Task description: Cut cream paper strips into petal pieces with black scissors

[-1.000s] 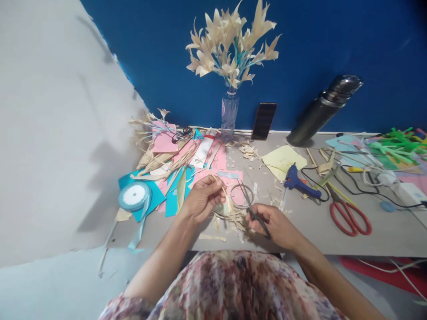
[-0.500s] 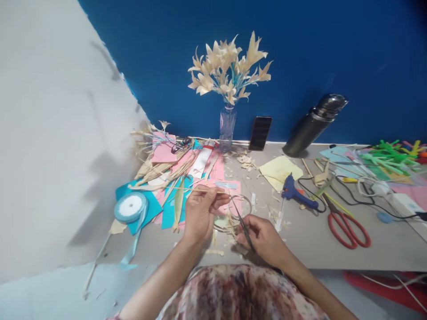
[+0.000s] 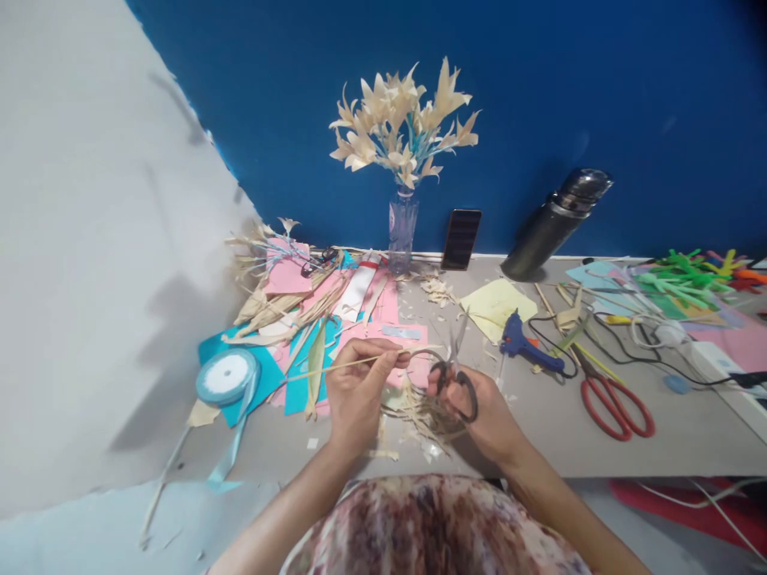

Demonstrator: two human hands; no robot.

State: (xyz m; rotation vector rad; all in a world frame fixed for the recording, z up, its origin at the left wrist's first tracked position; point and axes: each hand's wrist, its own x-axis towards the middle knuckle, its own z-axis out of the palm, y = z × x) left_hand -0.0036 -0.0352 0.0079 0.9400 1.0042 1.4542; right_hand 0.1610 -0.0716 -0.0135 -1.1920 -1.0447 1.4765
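My left hand [image 3: 355, 395] is closed, pinching a thin straw-coloured stalk [image 3: 317, 372] between thumb and fingers. The stalk runs out to the left, and its short right end pokes past my fingertips. In my right hand [image 3: 490, 411] is a small pair of dark-handled scissors [image 3: 455, 353], blades pointing up and slightly apart. The blades stand just right of the stalk's tip and do not appear to touch it. A loose heap of dry fibre scraps [image 3: 427, 414] lies on the table below, between both hands.
Dried husk leaves [image 3: 276, 303] and a ribbon spool [image 3: 224, 377] lie left. A flower-filled bottle vase [image 3: 403, 231], phone [image 3: 461, 238] and leaning flask [image 3: 557, 224] stand behind. On the right are a blue glue gun [image 3: 527, 345], its cord, and red-handled scissors [image 3: 617, 406].
The small scissors have turned in my right hand, from beside the stalk's end to upright with the handle loops showing. My left hand has tilted the stalk, lowering its left end.
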